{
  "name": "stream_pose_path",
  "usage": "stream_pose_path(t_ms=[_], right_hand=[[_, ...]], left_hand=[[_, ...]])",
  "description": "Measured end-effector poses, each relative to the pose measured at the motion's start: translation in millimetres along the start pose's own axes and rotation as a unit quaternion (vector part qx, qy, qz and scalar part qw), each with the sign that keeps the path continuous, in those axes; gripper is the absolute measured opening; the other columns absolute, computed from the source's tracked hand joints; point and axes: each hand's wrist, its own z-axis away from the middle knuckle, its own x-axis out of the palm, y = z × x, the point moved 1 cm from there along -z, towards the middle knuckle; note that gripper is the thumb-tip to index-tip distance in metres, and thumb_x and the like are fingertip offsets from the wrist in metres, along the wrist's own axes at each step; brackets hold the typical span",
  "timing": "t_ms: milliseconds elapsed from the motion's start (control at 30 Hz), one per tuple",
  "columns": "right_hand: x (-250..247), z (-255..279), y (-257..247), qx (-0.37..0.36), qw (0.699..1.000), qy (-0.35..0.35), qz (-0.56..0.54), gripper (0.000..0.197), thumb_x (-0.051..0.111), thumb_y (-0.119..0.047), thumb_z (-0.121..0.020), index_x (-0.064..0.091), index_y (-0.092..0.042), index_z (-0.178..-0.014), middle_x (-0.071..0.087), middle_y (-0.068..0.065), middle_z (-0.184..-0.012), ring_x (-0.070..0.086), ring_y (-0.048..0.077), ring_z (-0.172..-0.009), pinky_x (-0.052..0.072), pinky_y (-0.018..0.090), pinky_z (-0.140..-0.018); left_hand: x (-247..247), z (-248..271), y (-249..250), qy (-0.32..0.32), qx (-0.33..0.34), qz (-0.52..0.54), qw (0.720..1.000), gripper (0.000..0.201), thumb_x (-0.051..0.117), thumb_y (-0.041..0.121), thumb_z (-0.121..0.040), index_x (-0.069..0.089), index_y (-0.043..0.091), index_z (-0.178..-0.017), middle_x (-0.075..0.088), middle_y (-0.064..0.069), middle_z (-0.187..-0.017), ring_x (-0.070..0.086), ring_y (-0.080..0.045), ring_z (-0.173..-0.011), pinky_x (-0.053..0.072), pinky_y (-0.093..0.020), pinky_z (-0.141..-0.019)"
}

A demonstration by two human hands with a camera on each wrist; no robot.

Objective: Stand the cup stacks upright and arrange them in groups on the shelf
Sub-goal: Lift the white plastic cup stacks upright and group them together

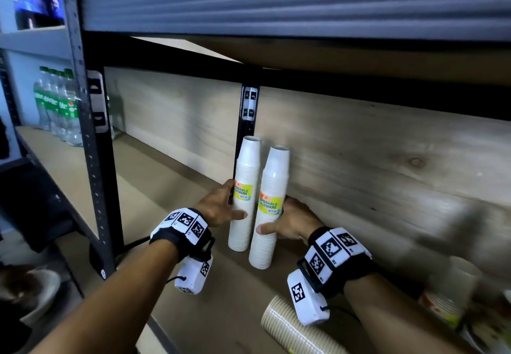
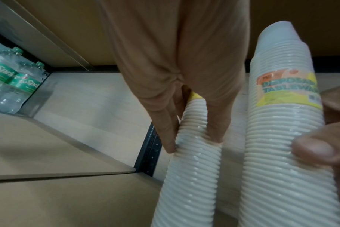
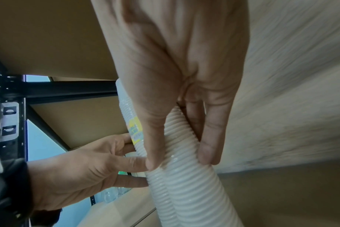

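Note:
Two tall white cup stacks with yellow-green labels stand side by side on the wooden shelf (image 1: 177, 204), close to the back panel. My left hand (image 1: 229, 204) grips the left stack (image 1: 244, 165) at mid-height, thumb in front and fingers behind. My right hand (image 1: 276, 220) grips the right stack (image 1: 273, 176) the same way. In the left wrist view my left hand (image 2: 193, 144) pinches the left stack (image 2: 192, 176), with the right stack (image 2: 278, 145) beside it. In the right wrist view my right hand (image 3: 180, 162) wraps the right stack (image 3: 192, 192). Both stacks lean slightly.
A beige ribbed cup stack (image 1: 287, 328) lies on its side at the shelf's front edge. More cup packs (image 1: 448, 295) sit blurred at the right. A black upright post (image 1: 247, 115) stands behind the stacks. Sprite bottles (image 1: 58, 104) fill the neighbouring shelf at left. The upper shelf beam (image 1: 276, 7) hangs overhead.

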Motion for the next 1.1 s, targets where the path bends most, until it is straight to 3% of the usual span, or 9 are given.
stream_pose_path(t_ms=[67,333,533,633,700,1000,1100], right_hand=[[1.5,-3.3,2.4,0.000,1.000,0.006,0.000,0.075,0.083,-0.048,-0.032,0.065,-0.032,-0.103,0.074,-0.010,-0.100,0.070,0.015,-0.092,0.060,0.040,-0.081],[5.0,-15.2,-1.5,-0.007,0.999,0.023,0.043,0.061,0.089,-0.038,-0.053,0.066,-0.025,-0.108,0.073,-0.007,-0.107,0.069,0.015,-0.093,0.057,0.035,-0.085],[-19.9,-14.9,15.8,0.041,0.997,0.054,0.036,0.064,0.091,-0.033,-0.050,0.065,-0.021,-0.108,0.072,-0.003,-0.106,0.069,0.018,-0.095,0.058,0.039,-0.086],[-32.8,-6.3,27.3,0.051,0.997,0.061,0.003,0.059,0.090,-0.030,-0.048,0.067,-0.021,-0.102,0.074,-0.004,-0.099,0.071,0.016,-0.089,0.060,0.041,-0.081],[-37.3,-2.7,33.6,0.045,0.997,0.066,-0.009,0.061,0.087,-0.033,-0.044,0.069,-0.021,-0.101,0.076,-0.005,-0.097,0.072,0.015,-0.088,0.060,0.042,-0.080],[-39.8,-3.8,43.8,0.035,0.997,0.054,-0.033,0.075,0.081,-0.045,-0.030,0.068,-0.024,-0.101,0.076,-0.008,-0.096,0.072,0.013,-0.088,0.061,0.040,-0.079],[-43.3,1.6,41.7,0.034,0.998,0.050,-0.028,0.066,0.085,-0.038,-0.039,0.069,-0.024,-0.102,0.075,-0.006,-0.098,0.071,0.014,-0.089,0.061,0.041,-0.080]], left_hand=[[-0.8,-0.9,0.0,0.001,0.004,-0.009,1.000,0.072,0.079,0.012,-0.078,0.039,0.015,-0.138,0.057,0.008,-0.117,0.055,-0.011,-0.112,0.044,-0.027,-0.099],[-9.4,-2.3,-6.6,0.002,0.010,0.011,1.000,0.067,0.075,0.008,-0.081,0.038,0.013,-0.137,0.058,0.007,-0.113,0.054,-0.010,-0.107,0.041,-0.018,-0.088],[9.3,-13.2,3.8,-0.012,0.032,0.038,0.999,0.062,0.075,0.009,-0.082,0.039,0.015,-0.132,0.060,0.006,-0.117,0.058,-0.011,-0.108,0.049,-0.015,-0.087],[26.9,-25.6,18.8,-0.028,0.058,0.034,0.997,0.067,0.077,0.014,-0.080,0.038,0.018,-0.134,0.062,0.002,-0.122,0.061,-0.014,-0.112,0.052,-0.034,-0.097],[37.9,-31.6,27.5,-0.039,0.070,0.036,0.996,0.069,0.077,0.014,-0.080,0.038,0.018,-0.136,0.061,0.000,-0.123,0.061,-0.017,-0.112,0.052,-0.040,-0.098],[50.6,-28.7,18.2,-0.032,0.055,0.006,0.998,0.071,0.076,0.025,-0.081,0.036,0.025,-0.139,0.062,0.007,-0.126,0.059,-0.012,-0.112,0.050,-0.034,-0.098],[53.0,-26.5,22.8,-0.045,0.063,0.017,0.997,0.070,0.075,0.023,-0.082,0.036,0.023,-0.140,0.061,0.007,-0.126,0.059,-0.011,-0.113,0.049,-0.031,-0.097]])
